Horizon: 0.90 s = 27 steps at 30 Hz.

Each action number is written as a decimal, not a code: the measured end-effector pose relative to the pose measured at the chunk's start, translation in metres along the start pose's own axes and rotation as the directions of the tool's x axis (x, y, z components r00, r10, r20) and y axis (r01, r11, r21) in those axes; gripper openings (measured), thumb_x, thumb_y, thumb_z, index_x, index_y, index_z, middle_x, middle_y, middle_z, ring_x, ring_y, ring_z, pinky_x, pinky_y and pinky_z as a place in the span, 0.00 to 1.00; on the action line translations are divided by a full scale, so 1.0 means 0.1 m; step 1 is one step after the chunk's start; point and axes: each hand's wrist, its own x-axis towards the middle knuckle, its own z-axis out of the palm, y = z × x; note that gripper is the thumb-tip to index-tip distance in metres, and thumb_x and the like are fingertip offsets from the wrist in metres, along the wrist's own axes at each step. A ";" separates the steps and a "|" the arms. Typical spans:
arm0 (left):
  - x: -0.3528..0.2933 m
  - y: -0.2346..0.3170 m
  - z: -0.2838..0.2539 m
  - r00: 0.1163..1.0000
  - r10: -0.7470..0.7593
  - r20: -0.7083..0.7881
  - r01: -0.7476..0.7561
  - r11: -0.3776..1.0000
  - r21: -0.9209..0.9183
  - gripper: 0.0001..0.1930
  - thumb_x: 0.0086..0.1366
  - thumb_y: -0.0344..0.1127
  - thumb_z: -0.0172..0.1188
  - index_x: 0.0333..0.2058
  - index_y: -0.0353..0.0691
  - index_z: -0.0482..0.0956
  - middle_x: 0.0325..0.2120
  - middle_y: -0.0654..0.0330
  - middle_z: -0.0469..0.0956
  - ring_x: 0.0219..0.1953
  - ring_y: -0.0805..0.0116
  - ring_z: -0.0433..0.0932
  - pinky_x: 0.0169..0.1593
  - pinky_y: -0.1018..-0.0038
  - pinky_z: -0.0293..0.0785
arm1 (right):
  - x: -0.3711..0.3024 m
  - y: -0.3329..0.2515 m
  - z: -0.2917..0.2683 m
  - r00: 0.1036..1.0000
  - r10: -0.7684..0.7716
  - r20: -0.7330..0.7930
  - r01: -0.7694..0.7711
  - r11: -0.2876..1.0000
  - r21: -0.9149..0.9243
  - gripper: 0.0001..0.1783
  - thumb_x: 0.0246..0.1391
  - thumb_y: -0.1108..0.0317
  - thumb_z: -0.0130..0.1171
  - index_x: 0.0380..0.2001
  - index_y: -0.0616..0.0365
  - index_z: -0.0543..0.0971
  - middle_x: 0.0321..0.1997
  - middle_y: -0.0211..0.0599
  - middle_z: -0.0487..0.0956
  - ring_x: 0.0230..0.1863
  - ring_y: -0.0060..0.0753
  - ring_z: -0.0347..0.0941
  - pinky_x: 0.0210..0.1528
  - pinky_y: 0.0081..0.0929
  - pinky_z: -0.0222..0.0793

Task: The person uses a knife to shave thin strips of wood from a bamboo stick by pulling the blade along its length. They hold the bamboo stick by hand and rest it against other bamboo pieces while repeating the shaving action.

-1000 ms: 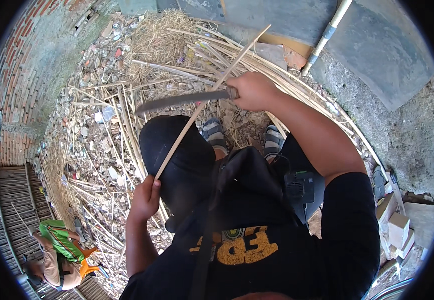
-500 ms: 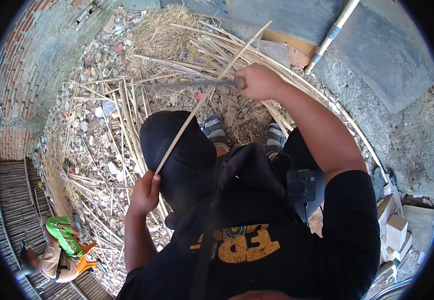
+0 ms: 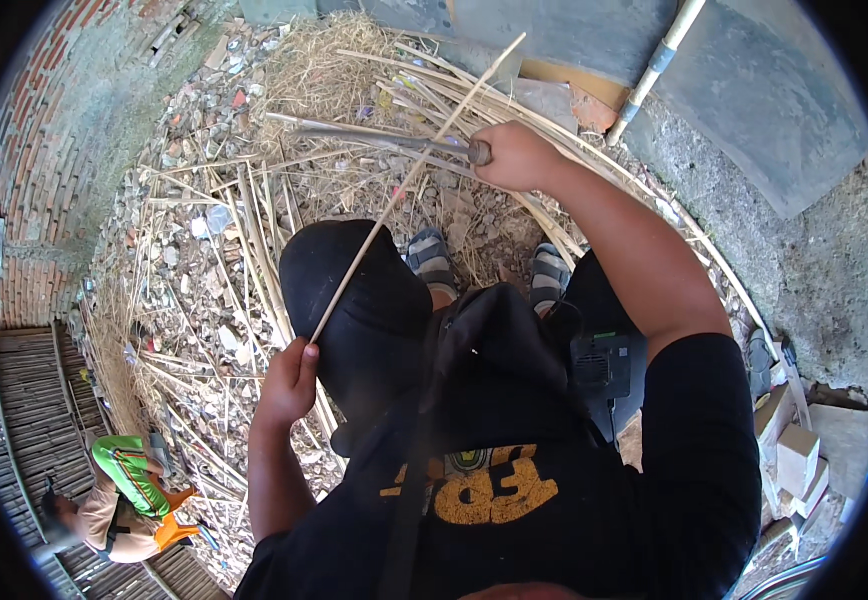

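My left hand [image 3: 289, 382] pinches the lower end of a long, thin bamboo strip [image 3: 362, 252] beside my left knee. The strip slants up and away to the right, over the knee. My right hand [image 3: 516, 158] is closed round the handle of a machete [image 3: 359, 135], whose dark blade points left. Blade and strip cross just left of the handle; whether they touch there I cannot tell.
Bamboo strips [image 3: 254, 255] lie over rubble around my sandalled feet. Dry straw [image 3: 324, 75] is heaped at the far side. A pale pole [image 3: 659, 65] leans by grey panels at far right. Another person [image 3: 124, 500] sits at lower left. Blocks [image 3: 799, 455] stand at right.
The machete has moved slightly up and away, and its blade has swung toward the far side. The strip's far end has shifted slightly left. My left hand keeps its grip.
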 end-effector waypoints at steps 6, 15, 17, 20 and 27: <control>-0.10 -0.09 0.03 0.997 0.052 -0.054 -0.052 0.999 0.010 0.21 0.77 0.44 0.46 0.26 0.34 0.66 0.15 0.47 0.66 0.17 0.50 0.65 0.25 0.59 0.60 | -0.06 -0.49 -0.08 0.988 -0.006 0.156 0.039 0.978 -0.205 0.12 0.44 0.65 0.62 0.35 0.53 0.82 0.34 0.45 0.83 0.40 0.49 0.81 0.45 0.45 0.75; -0.04 -0.13 0.04 0.998 0.017 -0.056 -0.018 1.000 -0.023 0.23 0.78 0.46 0.44 0.26 0.34 0.67 0.14 0.48 0.67 0.17 0.52 0.67 0.25 0.59 0.61 | 0.02 -0.25 -0.17 0.990 0.108 0.090 -0.103 0.993 -0.052 0.12 0.46 0.65 0.61 0.35 0.52 0.83 0.34 0.43 0.83 0.39 0.50 0.81 0.44 0.44 0.76; -0.08 -0.03 0.07 0.997 0.005 -0.080 -0.002 0.999 0.034 0.23 0.78 0.46 0.44 0.26 0.34 0.67 0.14 0.47 0.67 0.18 0.51 0.67 0.26 0.59 0.62 | -0.03 -0.47 -0.23 0.981 0.077 0.176 -0.058 0.992 -0.111 0.12 0.46 0.65 0.61 0.36 0.52 0.83 0.34 0.42 0.84 0.40 0.48 0.81 0.44 0.44 0.76; -0.05 0.00 0.12 0.995 0.008 -0.100 0.004 0.993 0.121 0.23 0.78 0.45 0.44 0.26 0.34 0.67 0.15 0.44 0.68 0.19 0.41 0.69 0.26 0.55 0.62 | -0.04 -0.40 -0.19 0.985 0.055 0.165 -0.031 0.989 -0.145 0.14 0.45 0.64 0.63 0.37 0.53 0.82 0.32 0.44 0.83 0.39 0.50 0.81 0.43 0.45 0.77; -0.07 0.05 0.11 0.990 0.028 -0.135 -0.003 0.983 0.182 0.21 0.77 0.45 0.46 0.26 0.35 0.67 0.15 0.42 0.70 0.22 0.33 0.72 0.25 0.49 0.63 | 0.06 -0.17 -0.20 0.981 0.156 0.112 -0.137 0.977 -0.161 0.15 0.46 0.63 0.62 0.40 0.51 0.83 0.38 0.44 0.84 0.43 0.49 0.81 0.46 0.46 0.77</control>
